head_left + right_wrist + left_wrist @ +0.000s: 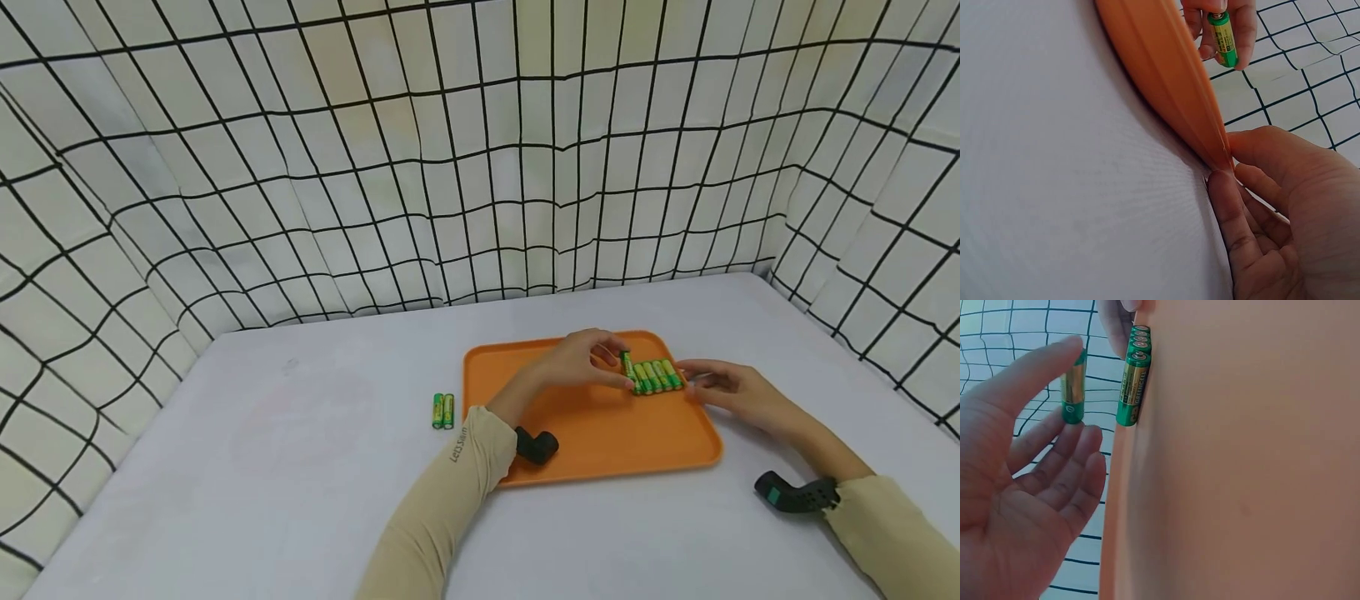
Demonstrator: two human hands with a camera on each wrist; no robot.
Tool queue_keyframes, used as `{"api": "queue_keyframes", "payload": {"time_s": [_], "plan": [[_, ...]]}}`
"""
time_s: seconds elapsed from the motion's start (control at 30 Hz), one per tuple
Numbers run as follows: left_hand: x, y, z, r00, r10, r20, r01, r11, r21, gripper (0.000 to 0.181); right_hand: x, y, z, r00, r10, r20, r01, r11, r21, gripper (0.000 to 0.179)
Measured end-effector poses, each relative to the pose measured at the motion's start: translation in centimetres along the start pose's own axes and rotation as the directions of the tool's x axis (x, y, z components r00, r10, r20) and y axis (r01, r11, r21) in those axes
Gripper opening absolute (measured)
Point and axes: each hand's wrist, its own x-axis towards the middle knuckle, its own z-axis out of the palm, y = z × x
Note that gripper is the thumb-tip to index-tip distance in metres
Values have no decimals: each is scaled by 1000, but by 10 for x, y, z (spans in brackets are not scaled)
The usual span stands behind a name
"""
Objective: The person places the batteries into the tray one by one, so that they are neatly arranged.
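My left hand (577, 360) is over the far right part of an orange tray (600, 433). It pinches a green and yellow battery (1074, 390) by its two ends, between thumb and fingertip. Close beside that battery, a row of several matching batteries (657, 377) lies side by side on the tray. At the tray's right edge is my right hand (735, 393); its thumb and fingers pinch the rim (1217, 140) in the right wrist view. The held battery also appears there, above the tray's edge.
Two more green batteries (443, 411) lie together on the white table (300, 467), left of the tray. Walls of white cloth with a black grid (480, 167) stand behind and at both sides. A black wrist device (795, 492) sits on each wrist.
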Motion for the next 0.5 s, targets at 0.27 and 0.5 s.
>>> {"api": "queue_keyframes", "payload": {"time_s": [0.27, 0.5], "plan": [[0, -10, 1, 1000, -15, -12, 15, 1000, 28, 53, 1, -4, -1, 1000, -10, -4, 10, 1000, 8, 50], [2, -13, 5, 998, -56, -12, 57, 996, 67, 53, 0, -4, 0, 1000, -22, 0, 22, 999, 28, 50]]}}
